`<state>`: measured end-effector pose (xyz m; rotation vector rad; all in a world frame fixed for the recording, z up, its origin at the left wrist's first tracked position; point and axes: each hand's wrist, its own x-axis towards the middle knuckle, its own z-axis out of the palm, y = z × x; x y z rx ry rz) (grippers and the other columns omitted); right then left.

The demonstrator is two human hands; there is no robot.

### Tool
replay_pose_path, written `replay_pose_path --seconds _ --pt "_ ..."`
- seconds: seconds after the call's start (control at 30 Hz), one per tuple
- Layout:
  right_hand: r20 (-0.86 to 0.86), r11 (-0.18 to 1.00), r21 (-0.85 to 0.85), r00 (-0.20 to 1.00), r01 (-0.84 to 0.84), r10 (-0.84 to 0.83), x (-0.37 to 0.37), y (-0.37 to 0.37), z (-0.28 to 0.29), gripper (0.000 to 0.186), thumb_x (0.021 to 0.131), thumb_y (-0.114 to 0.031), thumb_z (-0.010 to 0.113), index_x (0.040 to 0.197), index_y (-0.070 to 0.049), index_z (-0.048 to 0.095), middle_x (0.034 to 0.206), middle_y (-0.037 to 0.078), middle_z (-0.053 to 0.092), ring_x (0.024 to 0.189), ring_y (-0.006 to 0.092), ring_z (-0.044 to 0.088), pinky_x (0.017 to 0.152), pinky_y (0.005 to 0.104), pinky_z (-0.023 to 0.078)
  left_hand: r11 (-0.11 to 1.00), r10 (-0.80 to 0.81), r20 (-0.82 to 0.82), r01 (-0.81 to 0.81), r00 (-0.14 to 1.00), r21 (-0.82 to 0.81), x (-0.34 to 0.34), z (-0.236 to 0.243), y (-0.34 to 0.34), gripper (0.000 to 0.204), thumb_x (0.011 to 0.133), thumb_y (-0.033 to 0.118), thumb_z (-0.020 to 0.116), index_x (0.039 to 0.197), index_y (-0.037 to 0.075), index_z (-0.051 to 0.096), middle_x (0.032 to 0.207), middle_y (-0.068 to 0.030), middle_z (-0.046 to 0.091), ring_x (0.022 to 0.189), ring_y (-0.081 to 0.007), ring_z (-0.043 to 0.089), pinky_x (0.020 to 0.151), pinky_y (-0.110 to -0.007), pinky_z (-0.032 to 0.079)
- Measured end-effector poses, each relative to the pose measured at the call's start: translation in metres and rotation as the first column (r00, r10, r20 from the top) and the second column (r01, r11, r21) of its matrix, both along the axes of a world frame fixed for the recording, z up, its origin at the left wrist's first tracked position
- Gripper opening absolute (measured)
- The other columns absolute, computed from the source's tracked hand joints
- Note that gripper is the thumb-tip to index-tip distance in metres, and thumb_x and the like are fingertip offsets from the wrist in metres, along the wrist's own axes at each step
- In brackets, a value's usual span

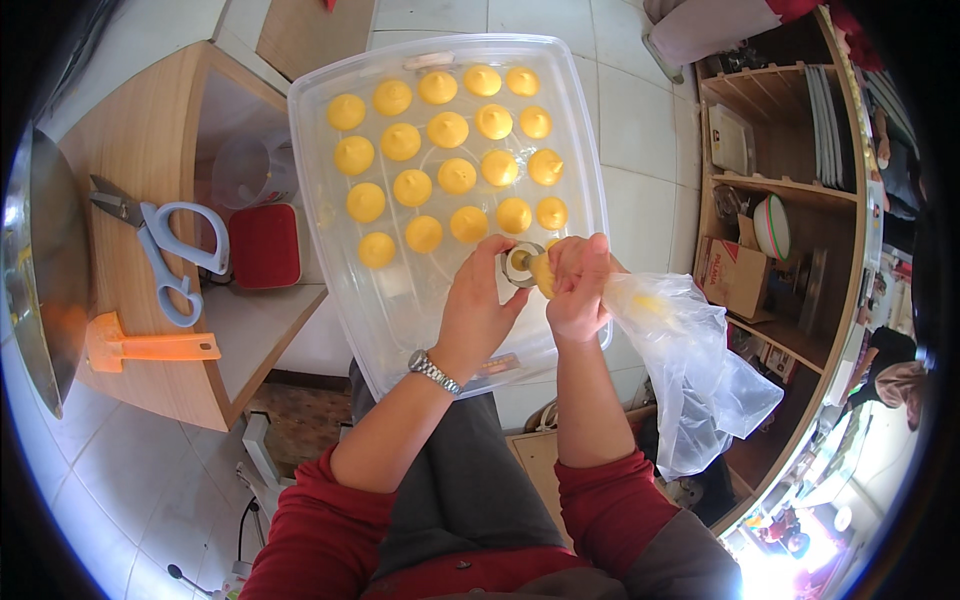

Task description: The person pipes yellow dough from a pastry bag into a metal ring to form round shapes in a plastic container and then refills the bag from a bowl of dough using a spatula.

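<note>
Yellow dollops in rows across the upper part of a clear plastic tray, balanced on the lap. Piping in hand, judging by the layout: four rows laid, the fresh gap at the 5 o'clock end of the lowest row, right where the nozzle points.

Right hand closed in a fist round the twisted neck of a clear piping bag, slack plastic trailing off toward 4 o'clock, a smear of yellow mix left inside. Left hand curled, fingertips pinching the metal nozzle and steadying it; wristwatch on that wrist. Nozzle between the two hands, at 9 o'clock from the right fist, hovering over bare tray just below the last dollop.

Next move probably calls for a steady squeeze from the right fist, the tip kept low, then a clean lift.

Scissors and orange scraper on the wooden table, well off at 9 o'clock.
</note>
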<state>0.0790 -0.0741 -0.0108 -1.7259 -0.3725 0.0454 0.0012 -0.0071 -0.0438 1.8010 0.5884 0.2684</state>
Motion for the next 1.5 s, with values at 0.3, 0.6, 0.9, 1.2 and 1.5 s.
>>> replay_pose_path --seconds 0.3,0.6,0.9,1.2,1.5 --pt "-0.036 0.999 0.036 0.999 0.001 0.000 0.000 0.004 0.003 0.044 0.093 -0.015 0.034 0.050 -0.009 0.029 0.043 0.000 0.026 0.038 0.0094 0.025 0.042 0.0258 0.029 1.000 -0.016 0.018 0.016 1.000 -0.011 0.000 0.002 0.001 0.052 0.065 0.003 0.069 0.108 0.007 0.041 0.101 -0.0114 0.054 0.094 -0.0304 0.053 0.079 -0.036 0.044" --pt "-0.066 0.999 0.039 0.998 -0.009 0.011 0.001 0.003 0.004 0.042 0.092 -0.014 0.036 0.051 -0.010 0.027 0.045 -0.002 0.025 0.040 0.0089 0.023 0.043 0.0258 0.028 1.000 -0.010 0.036 0.010 0.999 0.005 0.000 0.000 0.001 0.052 0.064 0.003 0.069 0.109 0.006 0.041 0.101 -0.0123 0.053 0.094 -0.0311 0.053 0.079 -0.036 0.044" --pt "-0.029 1.000 -0.007 1.000 0.009 -0.009 0.001 0.001 0.000 0.040 0.091 -0.012 0.036 0.052 -0.010 0.028 0.045 -0.002 0.025 0.040 0.0091 0.024 0.043 0.0263 0.030 1.000 -0.012 0.033 0.011 0.999 0.008 0.001 0.001 0.001 0.051 0.065 0.003 0.069 0.108 0.006 0.041 0.101 -0.0126 0.053 0.093 -0.0313 0.053 0.077 -0.037 0.044" --pt "-0.356 0.756 0.585 0.931 0.293 -0.086 0.027 -0.007 0.030 0.042 0.091 -0.024 0.035 0.051 -0.014 0.023 0.042 -0.002 0.021 0.039 0.0106 0.021 0.043 0.0260 0.025 1.000 0.016 0.052 -0.015 0.998 -0.014 0.000 0.006 0.002 0.052 0.067 0.006 0.069 0.110 0.005 0.041 0.106 -0.0105 0.053 0.098 -0.0261 0.053 0.080 -0.034 0.044" --pt "-0.005 0.870 0.449 0.974 0.203 -0.224 0.054 0.005 0.014 0.036 0.086 -0.010 0.034 0.051 -0.009 0.022 0.047 0.000 0.023 0.040 0.0099 0.022 0.041 0.0252 0.025 0.997 0.060 -0.006 -0.060 0.998 -0.040 -0.020 0.032 0.012 0.052 0.066 0.002 0.066 0.111 0.005 0.040 0.110 -0.0114 0.050 0.102 -0.0254 0.051 0.080 -0.034 0.042"
